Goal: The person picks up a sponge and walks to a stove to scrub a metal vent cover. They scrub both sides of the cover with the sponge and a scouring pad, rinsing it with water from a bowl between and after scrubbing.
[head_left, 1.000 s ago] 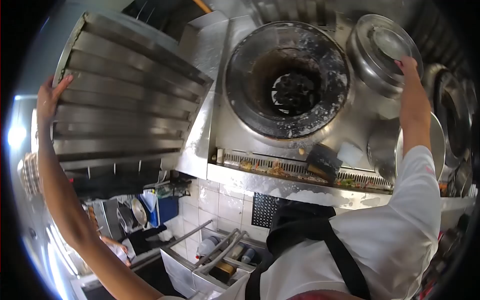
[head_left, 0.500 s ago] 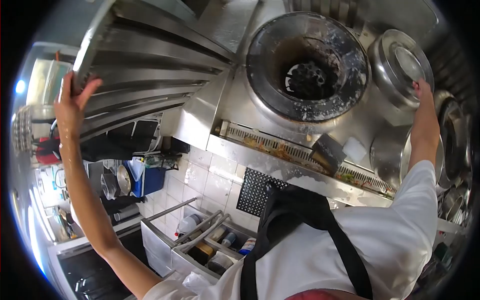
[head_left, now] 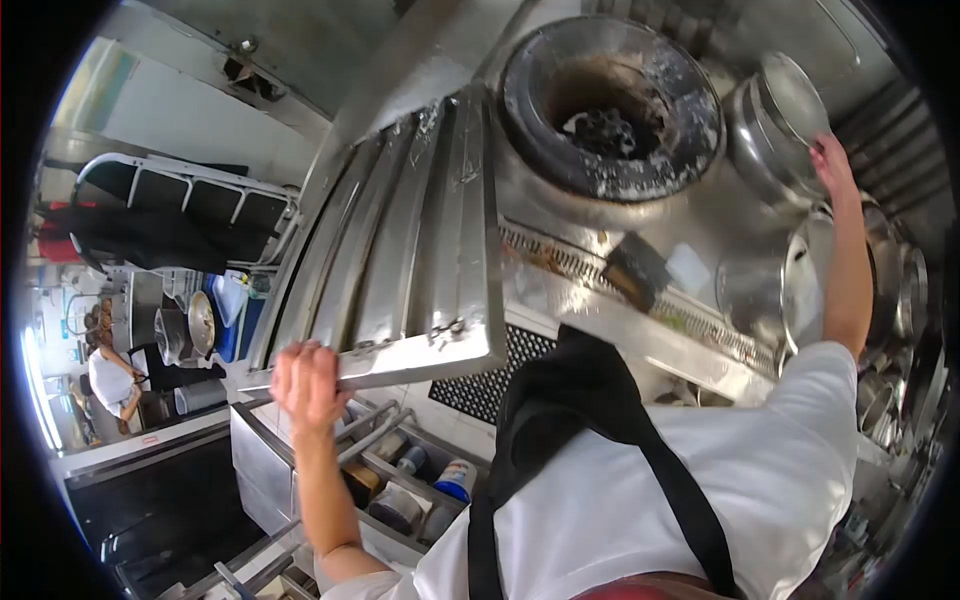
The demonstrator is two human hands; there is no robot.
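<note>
My left hand [head_left: 308,385] is closed around the lower left corner of a ribbed stainless steel baffle filter [head_left: 400,245], its fingers over the edge. The panel is tilted, close to the front of the wok range and above the floor. On the far right, my right hand [head_left: 830,160] is closed at the lower rim of a round, lid-like metal disc [head_left: 796,97]. That disc leans up over a steel pot [head_left: 750,135] beside the wok burner [head_left: 690,120]. The burner ring is black and crusted, its pit holding no wok.
A grated gutter [head_left: 560,255] runs along the range front, with a dark block [head_left: 636,270] and a white cloth-like piece [head_left: 688,267] by it. Another pot [head_left: 750,290] stands right. Below left are containers [head_left: 455,480] in a rack; a co-worker [head_left: 115,380] stands far left.
The baffle filter has swung down and right with my left hand, from high on the left to in front of the range. My right hand stays at the pot, the disc now tilted up.
</note>
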